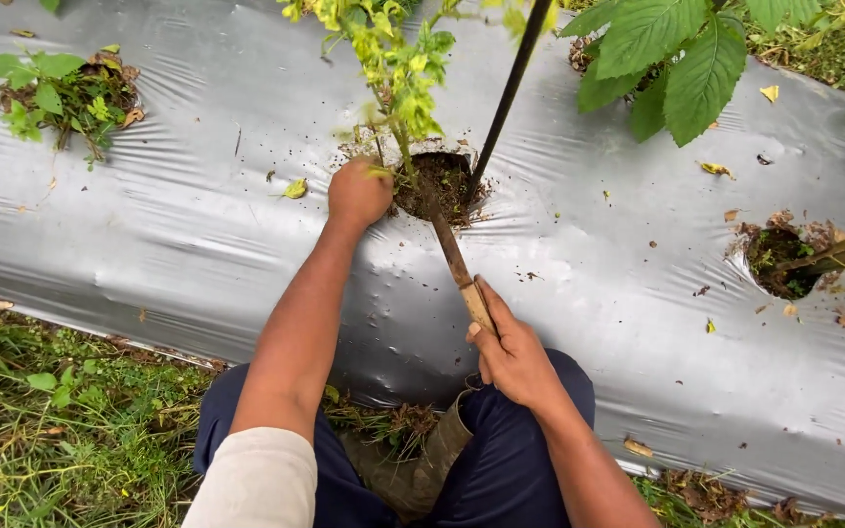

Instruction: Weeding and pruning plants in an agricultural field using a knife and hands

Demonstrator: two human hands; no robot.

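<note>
A silver plastic sheet (198, 244) covers a raised bed, with round holes cut in it. The middle hole (442, 181) holds dark soil, the thin stem of a young plant (398, 68) with yellow-green leaves, and a dark stake (511, 88) that leans up and to the right.

The left hand (359, 191) is at the hole's left rim, closed into a fist around the base of the stem; what else the fingers pinch cannot be told. The right hand (511, 352) is clamped on the pale wooden handle of a tool (452, 254), whose darker, dirty shaft runs up from the hand into the soil of the same hole, just right of the stem. The tip is buried and hidden.

At the upper left, another hole (61, 93) holds small green weeds and dry leaves. At the right, a third hole (779, 259) holds soil, bits of green and slanting stalks. Large serrated leaves (677, 59) hang over the sheet at the top right. Grass (61, 430) borders the near edge, beside the person's dark trousers (501, 469).
</note>
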